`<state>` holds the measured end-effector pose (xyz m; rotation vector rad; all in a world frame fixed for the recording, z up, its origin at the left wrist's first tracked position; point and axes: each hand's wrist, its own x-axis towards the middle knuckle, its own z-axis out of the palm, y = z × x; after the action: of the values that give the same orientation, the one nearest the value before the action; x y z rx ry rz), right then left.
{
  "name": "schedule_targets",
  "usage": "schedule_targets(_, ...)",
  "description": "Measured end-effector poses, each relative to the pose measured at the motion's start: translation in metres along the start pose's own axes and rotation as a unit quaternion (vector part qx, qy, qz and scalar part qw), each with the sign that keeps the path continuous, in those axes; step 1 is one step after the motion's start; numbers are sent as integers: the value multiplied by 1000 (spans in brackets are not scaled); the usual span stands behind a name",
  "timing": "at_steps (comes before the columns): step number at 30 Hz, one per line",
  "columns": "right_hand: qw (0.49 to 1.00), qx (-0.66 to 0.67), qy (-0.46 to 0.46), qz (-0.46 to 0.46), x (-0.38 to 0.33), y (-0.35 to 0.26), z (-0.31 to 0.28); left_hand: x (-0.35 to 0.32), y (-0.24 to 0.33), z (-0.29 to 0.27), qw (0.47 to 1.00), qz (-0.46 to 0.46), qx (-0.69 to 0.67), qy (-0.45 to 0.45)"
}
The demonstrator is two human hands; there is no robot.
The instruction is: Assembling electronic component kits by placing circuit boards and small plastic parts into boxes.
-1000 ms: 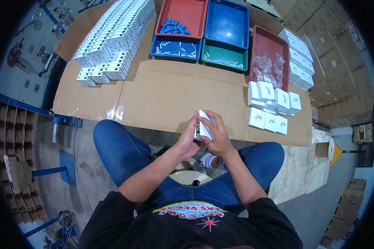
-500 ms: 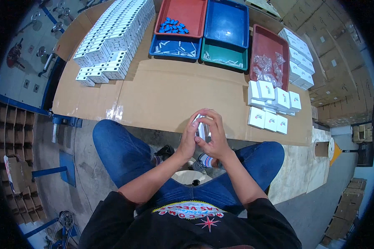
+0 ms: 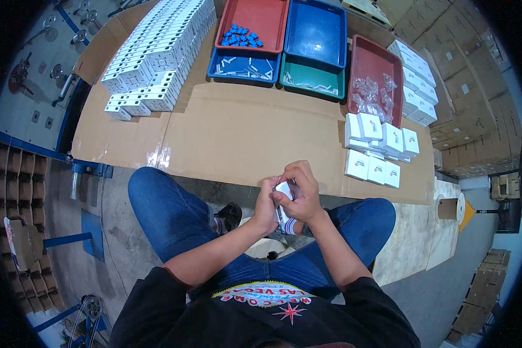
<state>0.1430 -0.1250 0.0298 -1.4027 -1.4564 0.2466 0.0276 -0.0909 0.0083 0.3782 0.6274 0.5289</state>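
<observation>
A small white box [image 3: 283,189] is held between my two hands, just off the near edge of the cardboard-covered table [image 3: 226,133]. My left hand [image 3: 265,207] grips its left side with the fingers wrapped along it. My right hand [image 3: 305,196] closes over the right side, its thumb on the front and its bent fingers at the top edge. Much of the box is covered by the fingers. Similar white boxes [image 3: 377,170] lie in small stacks to the right on the table.
Tall rows of white pieces with dark openings [image 3: 151,64] stand at the back left. Trays hold blue parts [image 3: 242,36], small pale pieces [image 3: 246,68] and clear plastic bags [image 3: 377,95]. More white boxes [image 3: 417,87] are stacked at the far right. My knees flank the table's near edge.
The box has tilted, so more of its white face shows. Both hands have come slightly nearer to me, and the right fingers have bent over its top edge.
</observation>
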Motion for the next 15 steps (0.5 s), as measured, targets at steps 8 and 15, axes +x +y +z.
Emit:
schedule_targets(8, 999, -33, -29, -30, 7, -6, -4, 11, -18, -22, 999, -5, -41, -18)
schedule_targets(15, 998, -22, -42, -43, 8, -4, -4, 11, -16, -15, 997, -33, -66, -29)
